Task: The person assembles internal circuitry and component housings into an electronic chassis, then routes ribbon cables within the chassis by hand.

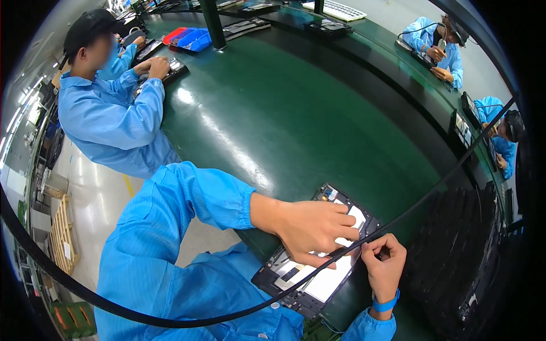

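Plainly, the green table point(296, 125) lies beneath the opened flat device point(333, 283); the left hand point(315, 226) spreads over it, fingers apart; at its right edge the right hand point(385, 262) pinches together, anything held indistinct. Edge work seems underway, calling for steady fingertips.

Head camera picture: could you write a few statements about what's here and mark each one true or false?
1. The left hand lies over a flat, black-edged device. True.
2. The right hand has its thumb and forefinger close together near the device's edge. True.
3. The wristband is red. False: the wristband is blue.
4. The blue bin stands beside the right hand. False: the blue bin is near the co-worker at upper left.
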A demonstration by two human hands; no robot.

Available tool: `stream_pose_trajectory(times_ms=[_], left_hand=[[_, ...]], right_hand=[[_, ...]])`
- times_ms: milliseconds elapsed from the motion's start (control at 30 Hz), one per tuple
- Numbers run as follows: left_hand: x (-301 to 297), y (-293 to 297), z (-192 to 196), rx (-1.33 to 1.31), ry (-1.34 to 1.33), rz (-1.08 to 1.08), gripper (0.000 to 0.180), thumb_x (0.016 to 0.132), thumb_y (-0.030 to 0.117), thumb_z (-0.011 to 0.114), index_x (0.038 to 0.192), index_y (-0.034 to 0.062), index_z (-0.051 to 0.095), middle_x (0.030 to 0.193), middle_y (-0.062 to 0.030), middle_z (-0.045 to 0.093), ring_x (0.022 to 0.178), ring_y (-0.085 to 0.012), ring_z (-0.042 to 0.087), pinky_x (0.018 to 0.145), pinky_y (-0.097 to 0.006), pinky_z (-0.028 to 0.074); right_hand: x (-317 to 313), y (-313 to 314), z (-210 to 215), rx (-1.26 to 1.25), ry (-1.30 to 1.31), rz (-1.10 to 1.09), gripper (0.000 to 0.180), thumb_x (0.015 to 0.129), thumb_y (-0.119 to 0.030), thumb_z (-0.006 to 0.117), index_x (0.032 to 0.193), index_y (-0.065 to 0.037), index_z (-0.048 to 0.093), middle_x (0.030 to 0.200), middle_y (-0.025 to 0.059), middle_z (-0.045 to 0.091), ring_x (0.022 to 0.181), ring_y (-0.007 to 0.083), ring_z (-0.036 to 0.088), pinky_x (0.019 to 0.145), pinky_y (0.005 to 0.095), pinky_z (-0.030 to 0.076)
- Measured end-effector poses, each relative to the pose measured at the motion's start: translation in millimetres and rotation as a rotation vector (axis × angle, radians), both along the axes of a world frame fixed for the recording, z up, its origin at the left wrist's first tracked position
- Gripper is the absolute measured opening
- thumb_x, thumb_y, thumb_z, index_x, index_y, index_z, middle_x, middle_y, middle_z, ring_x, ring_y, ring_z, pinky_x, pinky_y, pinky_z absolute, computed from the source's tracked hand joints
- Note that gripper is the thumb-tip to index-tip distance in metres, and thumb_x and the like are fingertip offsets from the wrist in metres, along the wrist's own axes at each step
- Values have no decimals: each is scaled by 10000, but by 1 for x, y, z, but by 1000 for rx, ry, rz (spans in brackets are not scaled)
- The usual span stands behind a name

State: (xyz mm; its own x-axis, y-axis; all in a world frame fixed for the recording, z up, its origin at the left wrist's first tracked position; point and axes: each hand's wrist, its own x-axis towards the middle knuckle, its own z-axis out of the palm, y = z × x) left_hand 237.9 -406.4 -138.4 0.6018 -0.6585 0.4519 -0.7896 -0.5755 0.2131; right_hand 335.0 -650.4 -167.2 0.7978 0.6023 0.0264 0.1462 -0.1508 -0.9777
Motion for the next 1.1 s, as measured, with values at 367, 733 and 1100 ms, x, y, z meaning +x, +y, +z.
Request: stream_pose_trajectory(times_ms=[367,733,1100], left_hand=[[0,-8,2,-64,78,-12,394,876,355,757,800,-32,769,1125,-224,681,974,-341,598,828,-442,482],[3,-9,4,-36,9,-81,463,880,409,748,771,-41,717,1064,-219,676,956,-341,595,833,-442,472],[-5,-12,11,80,-91,61,504,944,483,693,795,3,733,934,-106,629,916,-274,568,797,-413,439]], right_hand=[[1,-4,7,-2,74,37,147,812,78,794,783,24,660,849,14,512,780,83,506,688,236,401],[-1,1,13,29,124,7,133,859,77,801,824,44,677,845,6,510,764,66,490,680,221,412],[-3,16,11,69,-81,-37,124,873,3,875,987,31,834,826,-31,534,716,51,445,603,235,314]])
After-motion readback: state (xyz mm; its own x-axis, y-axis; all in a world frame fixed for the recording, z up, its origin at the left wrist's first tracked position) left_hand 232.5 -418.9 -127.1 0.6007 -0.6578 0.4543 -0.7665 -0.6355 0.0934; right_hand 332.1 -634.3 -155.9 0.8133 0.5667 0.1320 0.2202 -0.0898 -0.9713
